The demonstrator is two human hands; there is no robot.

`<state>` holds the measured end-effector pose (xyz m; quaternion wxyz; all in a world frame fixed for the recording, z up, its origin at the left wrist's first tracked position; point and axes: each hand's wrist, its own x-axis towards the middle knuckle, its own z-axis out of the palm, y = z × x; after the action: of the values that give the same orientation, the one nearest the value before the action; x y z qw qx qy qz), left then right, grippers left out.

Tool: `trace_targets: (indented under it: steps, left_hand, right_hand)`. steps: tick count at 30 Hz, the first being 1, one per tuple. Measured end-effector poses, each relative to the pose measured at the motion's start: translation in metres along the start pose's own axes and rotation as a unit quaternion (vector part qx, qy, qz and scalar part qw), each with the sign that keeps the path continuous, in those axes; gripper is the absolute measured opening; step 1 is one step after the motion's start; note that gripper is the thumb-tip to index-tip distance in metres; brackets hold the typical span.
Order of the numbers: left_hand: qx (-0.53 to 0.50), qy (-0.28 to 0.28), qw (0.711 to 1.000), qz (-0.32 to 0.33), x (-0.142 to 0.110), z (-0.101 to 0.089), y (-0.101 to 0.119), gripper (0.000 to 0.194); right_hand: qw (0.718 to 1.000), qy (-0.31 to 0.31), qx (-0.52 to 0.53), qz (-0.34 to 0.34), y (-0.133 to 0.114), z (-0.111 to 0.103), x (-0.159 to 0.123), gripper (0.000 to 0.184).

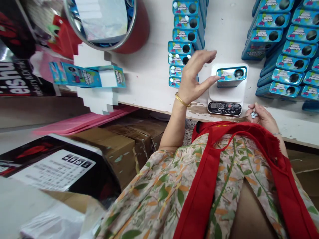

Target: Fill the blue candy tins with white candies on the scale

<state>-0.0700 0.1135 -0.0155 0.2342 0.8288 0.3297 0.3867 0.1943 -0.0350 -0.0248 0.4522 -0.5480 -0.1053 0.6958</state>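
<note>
My left hand (194, 78) hovers over the white table (149, 76), fingers apart and curved, with its thumb tip at the left end of a teal tin (231, 74). That tin lies on a small white digital scale (226, 96) whose display is lit. My right hand (260, 116) rests at the table's near edge, right of the scale, cupped around a few pale blue candies (253, 114). Behind my left hand runs a line of open teal tins (183, 49), some with white candies on them.
Stacks of teal tins (289, 49) fill the right of the table. A red bowl with a metal rim (112, 26) and an open teal display carton (87, 75) sit at the left. Cardboard boxes (112, 149) and pink sheets (82, 121) lie below the table edge.
</note>
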Motion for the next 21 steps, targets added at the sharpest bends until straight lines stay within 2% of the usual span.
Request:
trace_targets:
  steps: [4, 7, 10, 15, 17, 21]
  left_hand:
    - [0.021, 0.044, 0.999, -0.019, 0.0, -0.01, 0.005, 0.039]
    - [0.031, 0.054, 0.998, -0.033, -0.002, -0.011, 0.004, 0.035]
    - [0.022, 0.058, 0.998, -0.021, -0.004, -0.01, 0.0, 0.034]
    - [0.022, 0.052, 0.998, -0.03, -0.006, -0.009, 0.0, 0.031]
    - [0.022, 0.043, 0.998, -0.044, -0.007, -0.009, 0.001, 0.033]
    - [0.032, 0.014, 0.995, -0.091, -0.011, -0.008, -0.003, 0.048]
  right_hand:
    - [0.999, 0.003, 0.042, 0.018, 0.0, -0.001, 0.001, 0.026]
    - [0.999, 0.005, 0.037, 0.012, -0.001, -0.001, -0.001, 0.025]
    - [1.0, 0.006, 0.011, 0.004, 0.0, -0.001, -0.002, 0.024]
    - [1.0, 0.013, -0.025, 0.009, 0.003, -0.003, -0.001, 0.03]
    - [0.999, 0.014, -0.028, 0.008, 0.004, -0.002, -0.001, 0.032]
    - [1.0, 0.014, -0.025, 0.005, 0.003, 0.0, -0.003, 0.042]
